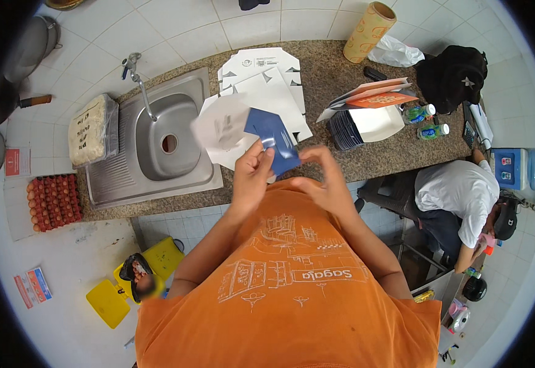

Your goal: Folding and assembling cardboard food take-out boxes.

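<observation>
We hold a blue-and-white carton sheet above the counter's front part. Our left hand pinches its lower edge, thumb against the blue face. Our right hand curves with its index finger at the right edge; we cannot tell whether it grips. Beyond lie flat white blanks on the granite counter, between the steel sink and stacked dark-blue cartons.
</observation>
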`<state>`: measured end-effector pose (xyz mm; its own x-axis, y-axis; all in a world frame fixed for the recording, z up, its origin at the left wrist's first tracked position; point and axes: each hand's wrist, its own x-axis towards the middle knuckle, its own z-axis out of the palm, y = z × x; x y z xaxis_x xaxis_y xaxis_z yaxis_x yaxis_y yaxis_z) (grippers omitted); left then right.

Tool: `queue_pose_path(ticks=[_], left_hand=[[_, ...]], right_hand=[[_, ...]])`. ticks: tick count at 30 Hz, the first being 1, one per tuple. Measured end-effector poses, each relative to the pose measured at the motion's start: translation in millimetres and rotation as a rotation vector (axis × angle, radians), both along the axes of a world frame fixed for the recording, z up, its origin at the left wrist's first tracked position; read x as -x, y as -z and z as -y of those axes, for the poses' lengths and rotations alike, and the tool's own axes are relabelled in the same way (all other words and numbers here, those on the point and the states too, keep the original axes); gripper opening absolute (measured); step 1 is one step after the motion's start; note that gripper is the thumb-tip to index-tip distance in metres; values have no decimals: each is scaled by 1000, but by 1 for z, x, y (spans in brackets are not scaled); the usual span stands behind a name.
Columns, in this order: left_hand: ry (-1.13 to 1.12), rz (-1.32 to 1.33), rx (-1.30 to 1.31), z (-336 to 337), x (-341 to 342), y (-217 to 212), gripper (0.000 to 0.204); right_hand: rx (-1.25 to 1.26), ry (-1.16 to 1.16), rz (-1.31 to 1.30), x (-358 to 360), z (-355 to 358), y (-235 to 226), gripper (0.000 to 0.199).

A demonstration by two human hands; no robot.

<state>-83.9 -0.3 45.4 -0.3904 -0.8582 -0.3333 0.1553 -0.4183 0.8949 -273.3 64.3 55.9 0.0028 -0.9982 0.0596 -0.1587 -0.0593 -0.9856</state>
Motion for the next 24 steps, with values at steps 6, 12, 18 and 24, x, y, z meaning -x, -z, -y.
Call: queue_pose_path(ticks=[6,12,18,24], left_hand=[[717,121,244,-6,-24,-13,46],[710,98,139,-9,-28,-14,38],[618,-74,-111,-13,-39,5,39],[654,63,-52,-14,-37,5,39]], right_hand=[[190,-66,-243,25,3,-4,28],[21,-35,-454,26,10,-30,19],[191,95,50,16,10,-4,13],[158,-253,-319,15,11,-10,23]])
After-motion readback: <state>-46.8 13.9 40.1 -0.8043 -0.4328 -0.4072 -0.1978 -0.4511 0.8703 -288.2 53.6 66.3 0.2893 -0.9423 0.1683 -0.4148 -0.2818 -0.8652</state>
